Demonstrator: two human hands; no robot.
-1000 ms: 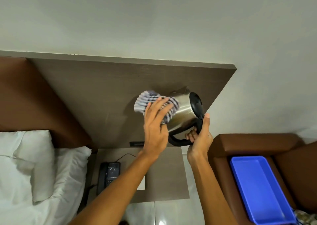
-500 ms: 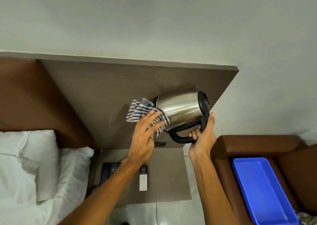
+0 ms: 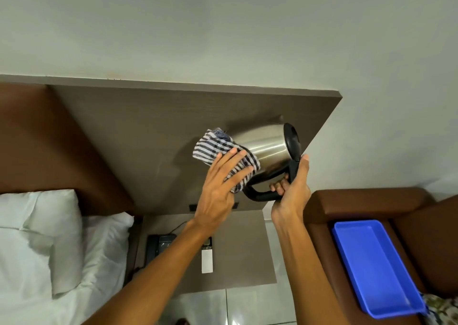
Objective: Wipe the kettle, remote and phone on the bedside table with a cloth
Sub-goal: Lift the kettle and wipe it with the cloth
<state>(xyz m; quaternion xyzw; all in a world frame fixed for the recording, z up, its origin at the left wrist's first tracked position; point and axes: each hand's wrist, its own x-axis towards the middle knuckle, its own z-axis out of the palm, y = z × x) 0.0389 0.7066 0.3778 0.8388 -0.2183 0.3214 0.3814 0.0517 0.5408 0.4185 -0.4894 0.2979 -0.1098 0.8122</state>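
Your right hand has its fingers clamped around the black handle of the steel kettle, with the thumb extended upward along the upper end of the handle beside the black lid. You hold the kettle in the air, tipped onto its side, lid end toward the right and base end toward the left, well above the surface. Your left hand has its fingers spread flat and pressed against the striped cloth, which is bunched over the base end of the kettle; the hand pins the cloth against the kettle body rather than closing around it. On the surface below, the dark phone lies near the left edge, partly covered by your left forearm, with its cord running toward the back edge. The white remote lies just beside the phone, nearer the middle of the surface, its long axis pointing toward the front edge; its upper end is hidden by the forearm. A bed with a white pillow sits left of the surface. A brown armchair on the right carries a blue tray.
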